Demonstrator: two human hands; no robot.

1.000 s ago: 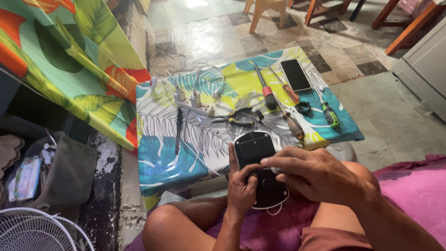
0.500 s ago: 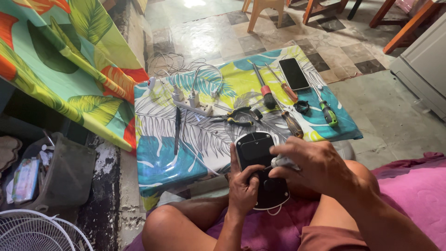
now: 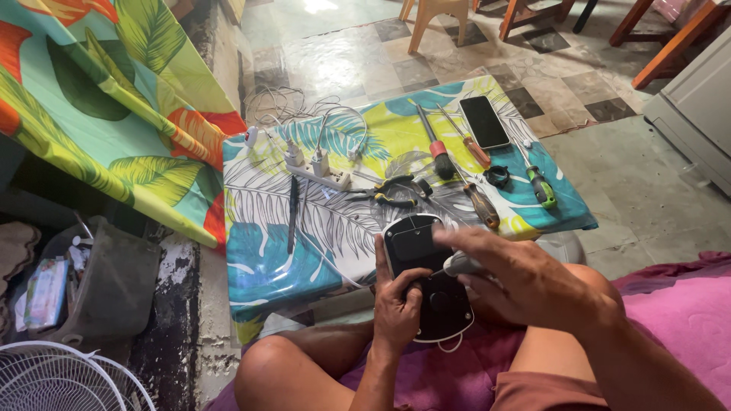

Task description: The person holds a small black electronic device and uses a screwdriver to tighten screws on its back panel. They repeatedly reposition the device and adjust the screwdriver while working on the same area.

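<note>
Head view: the left hand (image 3: 400, 304) is wrapped around a black, rounded, flat device (image 3: 426, 278), fingers closed on its left edge and thumb across its face, holding it over the lap just off the near edge of the tabletop (image 3: 259, 266). The right hand (image 3: 533, 278) is closed around a pale tool handle (image 3: 462, 264), its thin tip pointing at the middle of the device; the tip itself is too small to make out. A thin white wire loops out from under the device's lower end.

By the look of it, the step in hand is working a fastener or seam on the device's back. The next move seems to call for a steady left-hand grip and the tool kept square to the smooth, slippery shell.

On the tabletop, a glossy leaf-printed cloth covers a low surface. Near its far edge lie a white power strip (image 3: 316, 169) with plugs and tangled white cable. Toward the right corner rests a dark glass-faced phone (image 3: 485, 121). Between them lie a red-handled screwdriver (image 3: 434, 144), an orange one (image 3: 470, 146), a brown-handled one (image 3: 480, 202) near the front edge, and a green one (image 3: 541, 185). Black-and-yellow pliers (image 3: 392, 190) sit mid-table, and a slim black tool (image 3: 292, 213) lies to the left. A small black ring (image 3: 496, 176) sits by the green screwdriver.
</note>
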